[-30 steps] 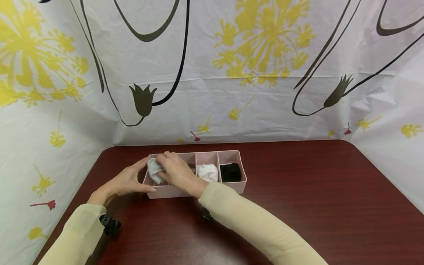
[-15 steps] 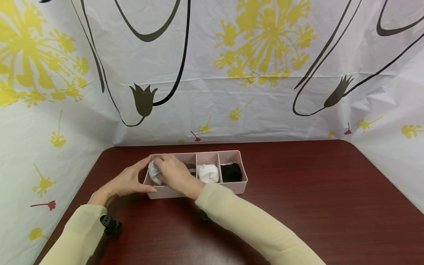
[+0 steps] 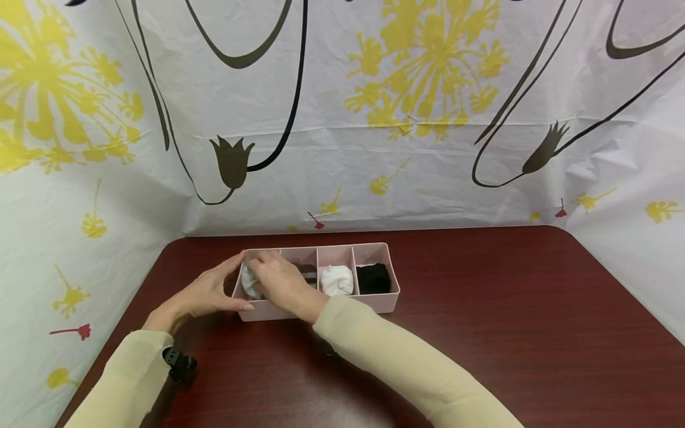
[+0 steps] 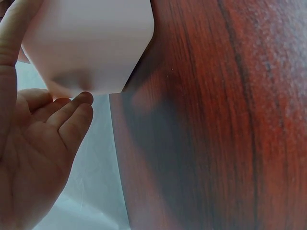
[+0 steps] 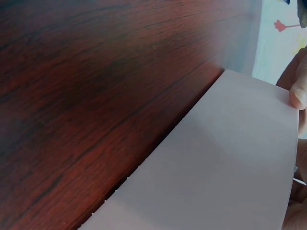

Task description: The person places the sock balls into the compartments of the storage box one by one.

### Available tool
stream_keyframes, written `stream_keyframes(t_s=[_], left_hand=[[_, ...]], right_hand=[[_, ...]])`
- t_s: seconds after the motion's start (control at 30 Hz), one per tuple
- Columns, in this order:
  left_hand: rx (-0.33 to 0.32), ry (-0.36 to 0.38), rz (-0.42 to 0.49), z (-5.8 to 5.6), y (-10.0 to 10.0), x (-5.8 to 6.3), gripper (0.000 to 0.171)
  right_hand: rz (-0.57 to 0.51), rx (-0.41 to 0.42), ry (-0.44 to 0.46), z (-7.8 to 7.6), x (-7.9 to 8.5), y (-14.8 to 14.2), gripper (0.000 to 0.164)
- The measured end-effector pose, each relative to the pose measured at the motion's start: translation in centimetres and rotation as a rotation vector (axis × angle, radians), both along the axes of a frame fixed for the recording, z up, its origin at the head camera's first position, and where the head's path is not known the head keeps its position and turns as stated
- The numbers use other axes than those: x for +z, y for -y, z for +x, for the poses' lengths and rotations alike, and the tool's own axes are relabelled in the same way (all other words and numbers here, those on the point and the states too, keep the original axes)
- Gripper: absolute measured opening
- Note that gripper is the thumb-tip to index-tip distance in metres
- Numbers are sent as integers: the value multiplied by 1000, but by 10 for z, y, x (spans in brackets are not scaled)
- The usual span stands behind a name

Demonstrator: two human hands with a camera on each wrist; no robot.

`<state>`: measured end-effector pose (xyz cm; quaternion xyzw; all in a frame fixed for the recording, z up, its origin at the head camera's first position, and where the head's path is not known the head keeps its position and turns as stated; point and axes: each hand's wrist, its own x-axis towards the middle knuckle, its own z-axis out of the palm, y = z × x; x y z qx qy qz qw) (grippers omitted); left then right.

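Note:
A pale pink divided storage box [image 3: 264,311] stands near the back left of the table. My left hand [image 3: 206,291] holds its left end, thumb at the front wall and fingers toward the far corner; in the left wrist view, fingertips [image 4: 85,98] touch the box. My right hand [image 3: 283,284] reaches into the leftmost compartment, its bent fingers on a light grey-blue cloth bundle [image 3: 248,282], partly hidden by that hand. Further right in the box are a brown striped bundle [image 3: 309,273], a white cloth bundle [image 3: 337,280] and a black one [image 3: 373,278], each in its own compartment.
The dark red wood-grain table [image 3: 481,309] extends to the right and in front of the box. A white sheet with yellow flowers [image 3: 428,196] hangs behind and along both sides. A small black device [image 3: 179,364] is on the left wrist.
My right hand has sunk slightly lower into the left compartment, and the grey-blue bundle sits deeper with it. My left hand stays at the box's end.

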<state>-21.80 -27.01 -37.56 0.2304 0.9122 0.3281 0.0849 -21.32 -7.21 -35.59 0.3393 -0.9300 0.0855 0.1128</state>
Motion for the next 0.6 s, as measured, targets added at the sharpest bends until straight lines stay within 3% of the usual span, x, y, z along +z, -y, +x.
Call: stream_keyframes(t_s=[0.6], left_hand=[[5,3,0,1,-2,1,116]], right_hand=[[57,6,-30,-3,-3,1,30]])
